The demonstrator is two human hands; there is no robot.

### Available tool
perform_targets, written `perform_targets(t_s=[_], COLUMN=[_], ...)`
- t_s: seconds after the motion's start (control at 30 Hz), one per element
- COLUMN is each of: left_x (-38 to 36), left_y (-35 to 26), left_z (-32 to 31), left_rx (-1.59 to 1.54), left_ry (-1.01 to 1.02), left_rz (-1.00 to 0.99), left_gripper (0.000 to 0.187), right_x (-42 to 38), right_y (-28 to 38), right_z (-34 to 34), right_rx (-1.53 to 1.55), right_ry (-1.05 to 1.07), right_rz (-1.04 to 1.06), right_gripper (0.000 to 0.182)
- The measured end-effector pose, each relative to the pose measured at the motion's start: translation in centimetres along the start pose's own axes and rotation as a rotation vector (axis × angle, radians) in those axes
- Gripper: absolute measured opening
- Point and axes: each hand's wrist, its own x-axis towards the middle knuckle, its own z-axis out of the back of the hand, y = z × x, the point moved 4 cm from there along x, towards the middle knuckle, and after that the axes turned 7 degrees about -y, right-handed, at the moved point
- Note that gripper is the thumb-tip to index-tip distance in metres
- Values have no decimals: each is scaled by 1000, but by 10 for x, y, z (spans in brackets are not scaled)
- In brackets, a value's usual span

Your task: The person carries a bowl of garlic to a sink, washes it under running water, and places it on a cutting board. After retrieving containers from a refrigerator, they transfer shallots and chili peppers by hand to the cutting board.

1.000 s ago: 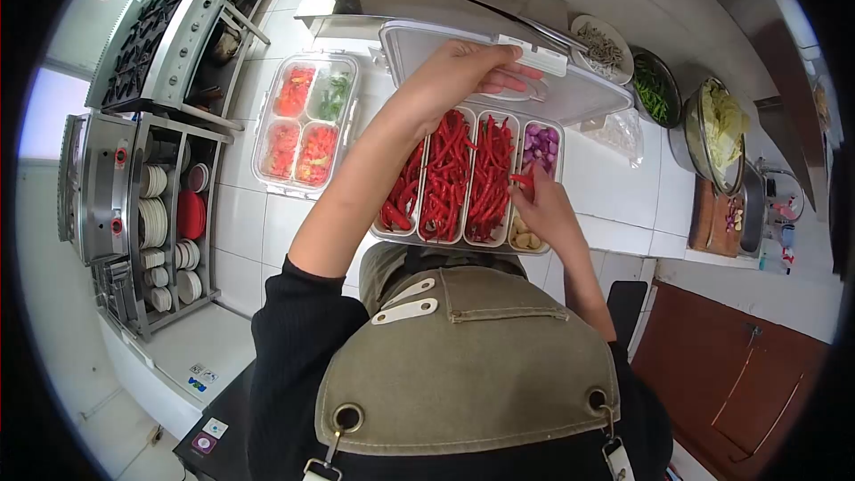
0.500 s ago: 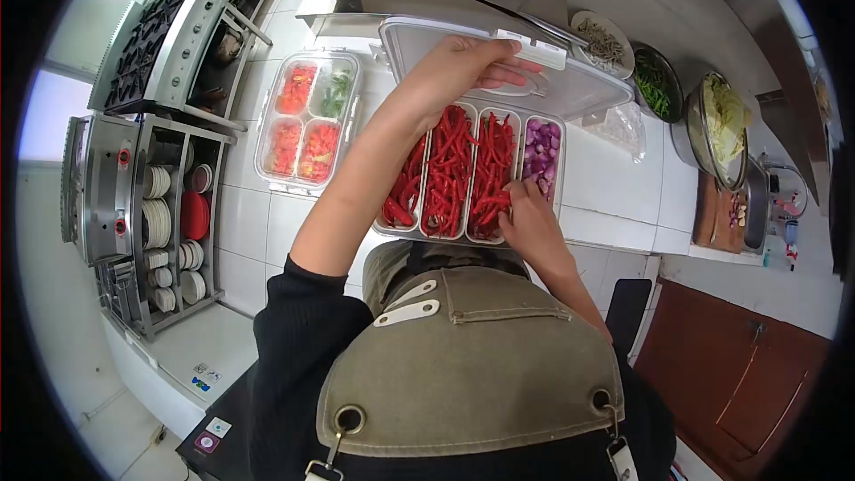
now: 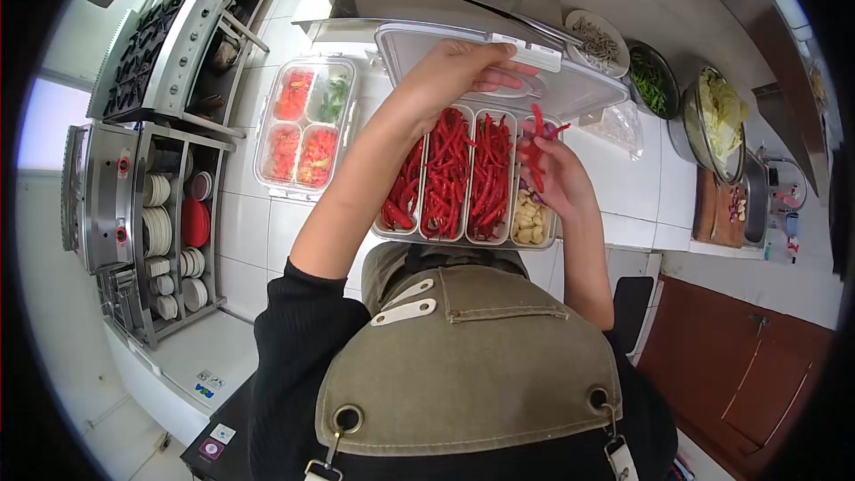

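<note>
My left hand (image 3: 468,67) grips the clear lid (image 3: 583,82) near its white latch, holding it raised at the back of a sectioned food container (image 3: 419,236). My right hand (image 3: 565,180) is closed around a few red chilies (image 3: 537,147), lifted over the right-hand section. Long red chilies (image 3: 448,174) fill the other sections. Peeled garlic cloves (image 3: 531,221) lie at the near end of the right section, and purple shallots behind them are mostly covered by the hand and its chilies.
Left of the container stands a lidded box (image 3: 307,125) of cut red and green pieces. A plastic bag (image 3: 614,129), a bowl of small dried fish (image 3: 595,43), a bowl of green chilies (image 3: 655,80) and a pot of cabbage (image 3: 720,116) are to the right. A knife (image 3: 485,0) lies behind.
My right hand has risen from the chili section and moved right and away from me, with chilies in it. Garlic cloves now show. My left hand stays on the lid.
</note>
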Motion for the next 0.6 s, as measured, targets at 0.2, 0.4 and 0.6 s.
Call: perform_targets(t_s=[0.2,0.4,0.6], left_x=[2,5,5], left_y=[0,0,0], left_z=[0,0,1], left_rx=[5,9,17], left_ry=[21,39,36], left_rz=[2,6,18], left_gripper=[32,31,31], right_x=[17,29,42], right_y=[-1,6,-5], right_z=[-13,-32,-58], right_rx=[-162,-550,-1299], right_ry=[-28,88,238], right_rz=[59,162,622], right_gripper=[27,27,29])
